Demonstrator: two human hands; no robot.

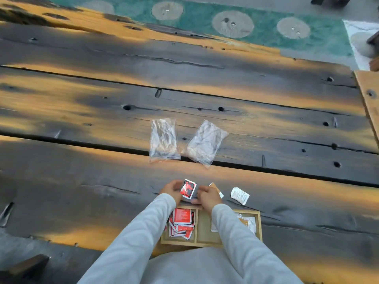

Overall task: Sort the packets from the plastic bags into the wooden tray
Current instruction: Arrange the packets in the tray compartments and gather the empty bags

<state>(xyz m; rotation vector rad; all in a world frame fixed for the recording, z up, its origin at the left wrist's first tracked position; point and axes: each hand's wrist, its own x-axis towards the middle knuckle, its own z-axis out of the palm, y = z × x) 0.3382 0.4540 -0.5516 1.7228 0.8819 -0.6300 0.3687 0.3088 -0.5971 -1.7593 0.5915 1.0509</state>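
Observation:
My left hand holds a red, black and white packet upright just beyond the wooden tray. My right hand is closed beside it, touching the same packet; an orange-and-white packet pokes out behind its knuckles. The tray's left compartment holds a pile of red packets. Its right compartment holds white and orange packets, partly hidden by my right sleeve. Two clear plastic bags, the left bag and the right bag, lie flat farther out. A white packet lies on the table right of my hands.
The dark, weathered plank table stretches far ahead with gaps between boards. A light wooden board sits at the right edge. A green patterned rug lies beyond the table.

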